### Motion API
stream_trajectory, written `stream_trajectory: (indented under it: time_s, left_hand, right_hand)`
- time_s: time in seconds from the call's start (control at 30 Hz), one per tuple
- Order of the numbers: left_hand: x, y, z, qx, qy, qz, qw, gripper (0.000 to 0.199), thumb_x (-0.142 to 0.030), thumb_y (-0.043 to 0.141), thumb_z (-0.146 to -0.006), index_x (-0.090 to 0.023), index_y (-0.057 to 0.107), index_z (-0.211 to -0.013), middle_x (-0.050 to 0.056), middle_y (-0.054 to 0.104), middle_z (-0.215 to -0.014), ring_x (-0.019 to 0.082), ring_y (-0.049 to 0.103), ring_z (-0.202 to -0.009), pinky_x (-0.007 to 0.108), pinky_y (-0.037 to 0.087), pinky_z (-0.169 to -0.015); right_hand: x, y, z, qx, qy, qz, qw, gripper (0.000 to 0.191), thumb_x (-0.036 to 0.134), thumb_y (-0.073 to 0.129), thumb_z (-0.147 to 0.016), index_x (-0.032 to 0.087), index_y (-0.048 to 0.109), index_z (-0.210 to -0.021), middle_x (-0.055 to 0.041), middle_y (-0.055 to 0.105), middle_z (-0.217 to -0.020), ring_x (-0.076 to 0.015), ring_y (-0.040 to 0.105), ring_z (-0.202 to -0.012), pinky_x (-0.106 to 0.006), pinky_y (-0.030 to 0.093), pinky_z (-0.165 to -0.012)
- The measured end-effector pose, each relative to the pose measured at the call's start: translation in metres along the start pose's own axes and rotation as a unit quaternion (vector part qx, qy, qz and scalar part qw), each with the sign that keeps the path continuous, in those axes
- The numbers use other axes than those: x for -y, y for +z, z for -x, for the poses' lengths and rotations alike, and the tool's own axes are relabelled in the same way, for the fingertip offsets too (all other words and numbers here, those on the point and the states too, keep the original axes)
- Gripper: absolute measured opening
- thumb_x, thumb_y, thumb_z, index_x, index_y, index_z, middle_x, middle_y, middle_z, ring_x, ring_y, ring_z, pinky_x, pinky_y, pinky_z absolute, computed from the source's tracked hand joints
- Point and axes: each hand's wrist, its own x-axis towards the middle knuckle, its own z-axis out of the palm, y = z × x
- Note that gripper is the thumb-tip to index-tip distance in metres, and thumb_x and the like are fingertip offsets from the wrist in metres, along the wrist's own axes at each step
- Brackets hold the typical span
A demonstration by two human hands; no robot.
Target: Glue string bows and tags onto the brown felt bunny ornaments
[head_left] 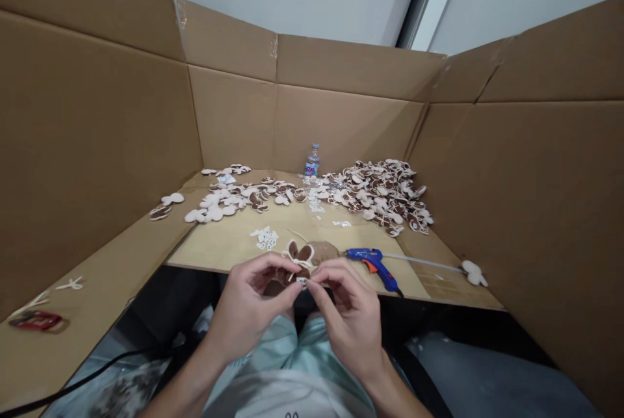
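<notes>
Both hands meet over the table's front edge around a small brown bunny-shaped piece (301,252) with white-edged ears and a cream bow. My left hand (253,298) pinches its left side between thumb and fingers. At its lower right, my right hand (348,311) is closed, the thumb and fingertips at a small white tag (301,280) on its front. Just behind lies a round brown patch (324,251). A blue glue gun (373,263) rests to the right, its nozzle pointing left, with a long pale stick at its back. Small white tags (264,237) are scattered behind my left hand.
A large heap of brown and white pieces (385,190) lies at the back right, more pieces (219,203) at the back left. A bottle (312,161) stands by the cardboard wall (351,125). A red cutter (36,320) lies far left; one white piece (474,273) sits right.
</notes>
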Motion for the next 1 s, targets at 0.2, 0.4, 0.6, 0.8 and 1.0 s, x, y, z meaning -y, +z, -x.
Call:
stream_trajectory:
  time_s: [0.2,0.4,0.6,0.8,1.0]
  left_hand:
    - [0.0013,0.0,-0.0004,0.002,-0.001,-0.002,1.0,0.009,-0.019,0.072,-0.076,-0.019,0.069,-0.085,0.003,0.072,-0.087,0.015,0.067,-0.082,0.023,0.052,-0.074]
    - [0.0022,-0.0001,0.0009,0.002,-0.004,0.004,1.0,0.008,-0.02,0.072,-0.077,-0.019,0.068,-0.084,0.002,0.071,-0.085,0.014,0.066,-0.081,0.021,0.051,-0.073]
    - [0.0016,0.0001,0.0008,0.002,-0.009,-0.004,1.0,0.007,-0.021,0.072,-0.077,-0.019,0.068,-0.083,0.001,0.07,-0.082,0.013,0.064,-0.077,0.02,0.05,-0.07]
    - [0.0006,-0.0009,-0.0002,0.014,-0.018,0.012,1.0,0.008,-0.023,0.072,-0.077,-0.018,0.067,-0.081,0.001,0.069,-0.081,0.013,0.065,-0.076,0.021,0.051,-0.069]
    - [-0.0018,-0.0014,-0.001,0.025,-0.03,0.023,0.999,0.008,-0.024,0.072,-0.077,-0.019,0.068,-0.081,0.002,0.07,-0.081,0.014,0.065,-0.076,0.022,0.052,-0.07]
  right_hand:
    - [0.0027,0.0014,-0.0003,-0.003,0.019,-0.012,1.0,0.007,0.014,0.061,-0.087,0.02,0.064,-0.086,-0.0041,0.059,-0.084,-0.0152,0.06,-0.077,-0.025,0.05,-0.067]
    - [0.0013,0.0031,0.0004,0.0,0.044,-0.039,0.998,0.005,0.017,0.061,-0.087,0.02,0.063,-0.085,-0.0037,0.06,-0.084,-0.0149,0.06,-0.078,-0.026,0.05,-0.069]
    - [0.0014,0.0039,0.0007,-0.001,0.064,-0.056,0.996,0.004,0.019,0.062,-0.087,0.019,0.064,-0.083,-0.0037,0.061,-0.083,-0.0151,0.061,-0.078,-0.026,0.05,-0.069]
    - [0.0022,0.0029,-0.0023,0.0,0.125,-0.107,0.986,0.007,0.025,0.067,-0.083,0.018,0.065,-0.081,-0.003,0.065,-0.079,-0.0144,0.063,-0.074,-0.025,0.052,-0.069]
    - [0.0013,-0.0005,-0.0073,0.011,0.202,-0.187,0.961,0.015,0.029,0.075,-0.075,0.019,0.066,-0.079,-0.0001,0.068,-0.071,-0.0124,0.063,-0.065,-0.023,0.052,-0.063]
